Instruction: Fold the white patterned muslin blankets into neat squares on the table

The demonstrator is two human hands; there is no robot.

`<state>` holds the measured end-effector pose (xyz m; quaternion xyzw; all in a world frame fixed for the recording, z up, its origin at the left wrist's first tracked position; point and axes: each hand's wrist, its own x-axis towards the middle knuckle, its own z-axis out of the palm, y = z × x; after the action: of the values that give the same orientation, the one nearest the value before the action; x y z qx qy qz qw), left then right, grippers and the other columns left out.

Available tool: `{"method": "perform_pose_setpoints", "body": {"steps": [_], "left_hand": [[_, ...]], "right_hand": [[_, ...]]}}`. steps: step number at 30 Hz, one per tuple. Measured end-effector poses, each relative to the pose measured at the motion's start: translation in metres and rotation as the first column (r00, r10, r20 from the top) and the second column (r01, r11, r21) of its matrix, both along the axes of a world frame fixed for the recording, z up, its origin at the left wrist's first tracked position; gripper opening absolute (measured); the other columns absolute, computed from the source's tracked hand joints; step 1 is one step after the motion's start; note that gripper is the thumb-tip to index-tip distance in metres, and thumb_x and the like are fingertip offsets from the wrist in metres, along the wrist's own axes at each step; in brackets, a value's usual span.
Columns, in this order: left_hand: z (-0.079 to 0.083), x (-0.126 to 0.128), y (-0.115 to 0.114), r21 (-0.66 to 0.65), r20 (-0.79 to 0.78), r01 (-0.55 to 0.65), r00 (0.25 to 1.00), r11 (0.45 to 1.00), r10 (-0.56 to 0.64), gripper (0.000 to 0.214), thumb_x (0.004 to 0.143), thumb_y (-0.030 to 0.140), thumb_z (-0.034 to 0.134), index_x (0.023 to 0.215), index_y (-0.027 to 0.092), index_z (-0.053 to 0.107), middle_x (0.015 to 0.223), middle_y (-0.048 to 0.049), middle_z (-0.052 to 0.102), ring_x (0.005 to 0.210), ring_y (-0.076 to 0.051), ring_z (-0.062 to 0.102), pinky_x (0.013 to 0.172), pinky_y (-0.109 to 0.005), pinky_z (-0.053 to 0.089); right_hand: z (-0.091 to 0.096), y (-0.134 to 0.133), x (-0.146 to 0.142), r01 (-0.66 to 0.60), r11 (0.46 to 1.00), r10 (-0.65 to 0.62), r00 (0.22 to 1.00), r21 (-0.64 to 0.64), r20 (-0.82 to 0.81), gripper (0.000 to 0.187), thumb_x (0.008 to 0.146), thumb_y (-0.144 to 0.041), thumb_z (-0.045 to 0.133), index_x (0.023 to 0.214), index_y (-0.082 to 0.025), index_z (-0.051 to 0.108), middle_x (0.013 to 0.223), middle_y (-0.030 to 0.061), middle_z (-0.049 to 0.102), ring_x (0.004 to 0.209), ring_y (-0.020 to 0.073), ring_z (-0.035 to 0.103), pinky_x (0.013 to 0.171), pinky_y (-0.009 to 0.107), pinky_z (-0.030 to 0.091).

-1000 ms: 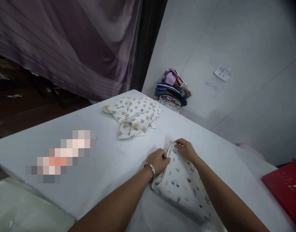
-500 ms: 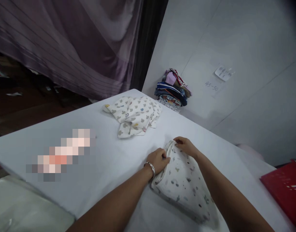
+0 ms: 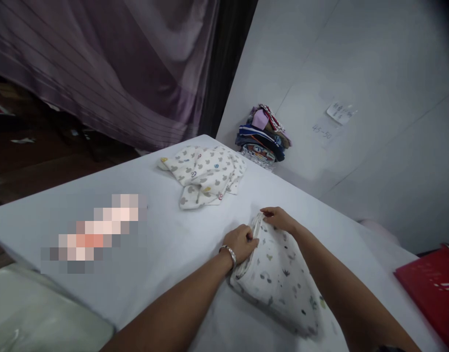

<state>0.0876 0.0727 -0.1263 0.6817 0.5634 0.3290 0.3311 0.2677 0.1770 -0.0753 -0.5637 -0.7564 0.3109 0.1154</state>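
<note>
A folded white cloth (image 3: 286,278) with small green and dark prints lies on the white table (image 3: 165,244) in front of me. My left hand (image 3: 242,244), with a silver bracelet at its wrist, grips the cloth's left edge between thumb and curled fingers. At the far corner of the same cloth, my right hand (image 3: 278,218) pinches the edge, its fingertips partly hidden by the fabric. Beyond my hands rests a crumpled white cloth (image 3: 205,173) printed with grey mouse-head shapes; neither hand touches it.
Against the wall at the table's far end stands a stack of folded clothes (image 3: 263,134). A red bag (image 3: 429,288) is at the right edge. A purple curtain (image 3: 136,73) hangs at the back left. Part of the table on the left is pixelated.
My right hand has shifted slightly left along the cloth's far corner. The cloth's near right part sits a little differently, and my left hand stays in place.
</note>
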Motion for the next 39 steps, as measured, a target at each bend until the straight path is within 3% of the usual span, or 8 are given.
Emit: {"method": "perform_pose_setpoints", "body": {"steps": [6,12,18,22,28,32,36,39], "left_hand": [[0.002,0.0,-0.001,-0.006,-0.003,-0.008,1.0,1.0,0.007,0.016,0.072,0.036,0.058,0.071,0.02,0.055,0.079,0.003,0.059,0.067,-0.012,0.051,0.06,-0.025,0.035],[0.004,-0.001,-0.001,-0.012,0.012,-0.003,1.0,1.0,0.003,0.016,0.073,0.037,0.056,0.072,0.02,0.056,0.079,0.0027,0.059,0.067,-0.012,0.051,0.061,-0.024,0.035],[0.003,-0.001,-0.001,-0.006,0.019,-0.005,1.0,1.0,0.005,0.015,0.072,0.036,0.057,0.072,0.021,0.056,0.079,0.003,0.06,0.067,-0.012,0.051,0.061,-0.024,0.035],[0.004,0.0,-0.001,-0.019,0.016,-0.001,1.0,1.0,0.002,0.014,0.073,0.035,0.056,0.072,0.021,0.057,0.08,0.0025,0.06,0.068,-0.012,0.052,0.061,-0.024,0.036],[0.006,0.001,-0.002,-0.032,0.019,-0.011,1.0,0.999,0.011,0.015,0.073,0.035,0.056,0.073,0.02,0.057,0.08,0.0018,0.061,0.068,-0.012,0.052,0.062,-0.025,0.036],[0.003,0.001,-0.001,-0.027,0.015,-0.006,1.0,1.0,0.006,0.016,0.073,0.036,0.055,0.073,0.02,0.057,0.078,0.0022,0.06,0.067,-0.012,0.051,0.061,-0.025,0.035],[0.001,0.001,-0.001,-0.007,0.031,-0.019,0.999,1.0,0.02,0.018,0.074,0.039,0.055,0.074,0.021,0.055,0.079,0.0024,0.058,0.066,-0.012,0.05,0.061,-0.025,0.035],[0.001,0.001,-0.001,0.013,0.055,-0.06,0.997,0.998,0.059,0.018,0.073,0.038,0.056,0.078,0.021,0.055,0.084,0.0012,0.058,0.069,-0.012,0.051,0.062,-0.025,0.037]], "right_hand": [[0.003,-0.006,0.005,0.002,0.997,-0.002,1.0,0.071,-0.011,0.046,0.066,-0.018,0.057,0.112,-0.014,0.06,0.098,0.007,0.064,0.084,0.0175,0.059,0.082,0.033,0.046],[0.005,-0.008,0.007,-0.079,0.995,0.084,0.994,0.061,-0.072,0.031,0.066,-0.017,0.053,0.095,-0.016,0.063,0.092,0.0043,0.063,0.084,0.0171,0.057,0.078,0.031,0.046],[0.011,-0.013,0.006,-0.145,0.989,0.146,0.982,0.011,-0.122,0.027,0.067,-0.016,0.049,0.092,-0.018,0.057,0.081,0.0,0.061,0.076,0.0144,0.055,0.073,0.029,0.044],[0.034,-0.018,0.011,-0.214,0.967,0.174,0.951,-0.137,-0.255,0.029,0.07,-0.022,0.055,0.098,-0.017,0.06,0.09,0.0025,0.062,0.083,0.0153,0.055,0.077,0.029,0.042],[0.055,-0.017,0.019,-0.246,0.889,0.15,0.953,-0.387,-0.262,0.042,0.068,-0.029,0.063,0.108,-0.017,0.062,0.099,0.0055,0.065,0.09,0.0188,0.058,0.083,0.033,0.043],[0.04,-0.005,0.016,-0.221,0.894,0.143,0.965,-0.389,-0.22,0.041,0.067,-0.026,0.061,0.107,-0.017,0.063,0.1,0.0052,0.066,0.092,0.0198,0.058,0.086,0.035,0.043],[0.014,0.009,0.005,-0.106,0.978,0.097,0.994,-0.18,-0.058,0.034,0.064,-0.018,0.058,0.096,-0.018,0.067,0.09,0.0032,0.067,0.083,0.0195,0.059,0.081,0.034,0.046],[0.001,0.013,0.0,-0.085,0.993,0.085,0.996,-0.086,-0.008,0.034,0.062,-0.015,0.056,0.093,-0.019,0.067,0.086,0.0022,0.067,0.081,0.0193,0.059,0.079,0.033,0.047]]}}
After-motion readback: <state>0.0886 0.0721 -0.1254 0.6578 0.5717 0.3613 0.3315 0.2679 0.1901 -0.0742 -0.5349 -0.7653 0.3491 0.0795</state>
